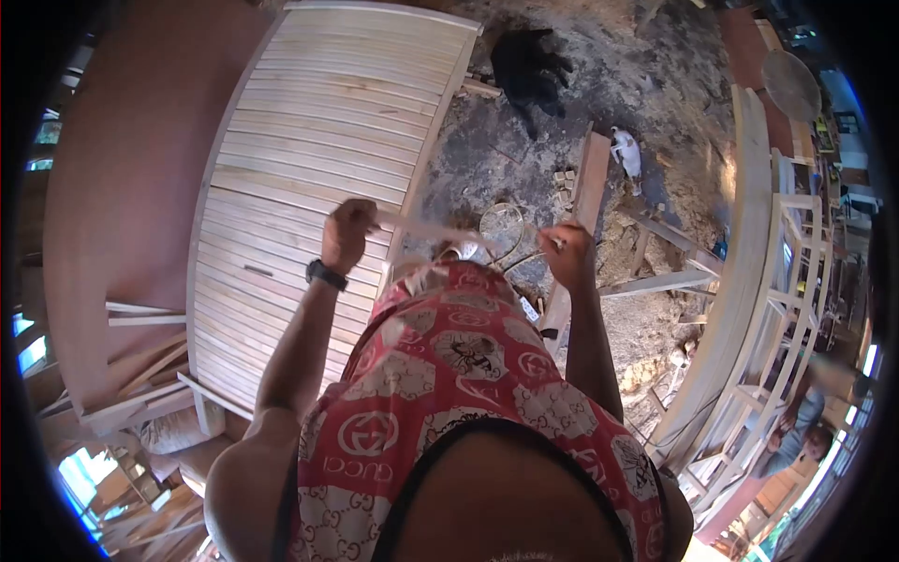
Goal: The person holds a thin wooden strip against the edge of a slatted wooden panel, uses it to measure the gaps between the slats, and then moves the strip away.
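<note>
My left hand (348, 234), with a black watch (327, 274) on its wrist, is closed on one end of a pale, thin strip (435, 229). The strip stretches across in front of my body toward the right and is blurred, so its material cannot be made out. On the other side my right hand (568, 255) is raised with its fingers pinched together; what they hold, if anything, is too small to name. Beneath and beyond my left hand lies a large slatted wooden panel (318, 122). A cable loop (503, 229) shows on the ground between the hands.
A black dog (529, 70) and a small white animal (626, 155) lie on the dirt floor. Wooden planks (590, 183) and trestle legs (655, 284) stand at right, beside a long beam (740, 253) and a ladder-like frame (782, 300). Another person (796, 426) is at far right.
</note>
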Demonstrator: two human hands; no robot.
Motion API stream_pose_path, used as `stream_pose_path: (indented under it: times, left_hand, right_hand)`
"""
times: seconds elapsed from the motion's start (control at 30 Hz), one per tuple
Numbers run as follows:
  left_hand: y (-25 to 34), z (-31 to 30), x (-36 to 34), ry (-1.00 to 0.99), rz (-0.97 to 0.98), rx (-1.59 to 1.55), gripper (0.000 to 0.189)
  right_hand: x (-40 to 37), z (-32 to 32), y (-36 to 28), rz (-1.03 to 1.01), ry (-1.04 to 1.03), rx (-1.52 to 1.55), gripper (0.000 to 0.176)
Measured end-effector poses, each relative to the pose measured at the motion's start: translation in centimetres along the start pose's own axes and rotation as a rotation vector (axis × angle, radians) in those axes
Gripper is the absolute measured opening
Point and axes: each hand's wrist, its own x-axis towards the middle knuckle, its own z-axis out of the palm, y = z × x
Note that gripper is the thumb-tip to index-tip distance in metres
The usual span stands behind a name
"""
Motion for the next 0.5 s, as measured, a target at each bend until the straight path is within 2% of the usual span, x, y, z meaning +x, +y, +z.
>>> stream_pose_path:
  times: [0.07, 0.17, 0.33, 0.43, 0.5]
  left_hand:
    - [1.4, 0.4, 2.2, 0.077, -0.092, 0.029, 0.018]
    - [2.4, 1.8, 5.0, 0.133, -0.08, -0.002, 0.02]
    - [2.3, 5.0, 9.8, 0.134, -0.097, -0.167, 0.021]
    - [2.5, 6.6, 13.0, 0.116, -0.012, -0.227, 0.018]
    - [3.1, 7.9, 15.8, 0.115, -0.033, -0.282, 0.016]
  right_hand:
    - [3.1, -0.1, 0.9, 0.021, -0.059, 0.005, 0.008]
    - [7.0, 0.1, 1.1, 0.167, -0.152, 0.193, 0.012]
    - [11.4, 2.4, 3.0, 0.236, -0.22, 0.232, 0.013]
    - [14.1, 3.0, 3.9, 0.267, -0.316, 0.19, 0.012]
    - [16.3, 3.4, 5.0, 0.281, -0.35, 0.179, 0.012]
